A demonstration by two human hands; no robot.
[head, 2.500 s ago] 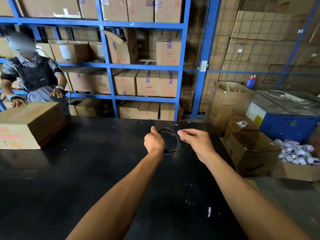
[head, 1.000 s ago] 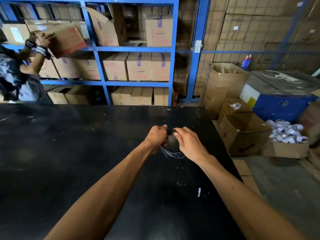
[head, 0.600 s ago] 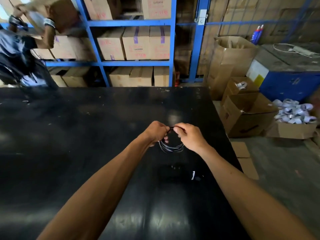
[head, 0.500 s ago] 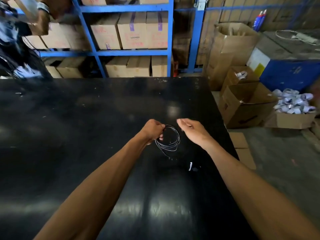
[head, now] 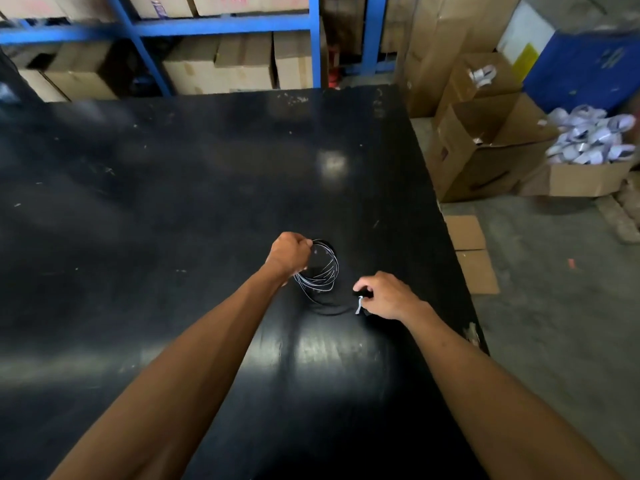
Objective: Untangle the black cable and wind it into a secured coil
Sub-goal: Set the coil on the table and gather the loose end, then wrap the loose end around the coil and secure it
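The black cable [head: 323,271] is wound into a small coil of several loops that hangs over the black table [head: 173,188]. My left hand [head: 289,252] is closed on the coil's upper left side. A loose strand trails from the coil's bottom toward my right hand [head: 384,294], which lies lower and to the right. My right hand pinches a small white tie [head: 360,304] together with a dark piece at its fingertips; whether that piece is the cable's end I cannot tell.
Open cardboard boxes [head: 485,147] stand on the floor past the table's right edge, one heaped with white rolls [head: 588,136]. A blue cabinet [head: 581,67] is at the far right. Blue shelving [head: 221,26] with cartons runs behind the table.
My right hand let go of the coil, dropped down and to the right, and closed on the white tie that lay on the table. My left hand kept the coil. The view tilted downward.
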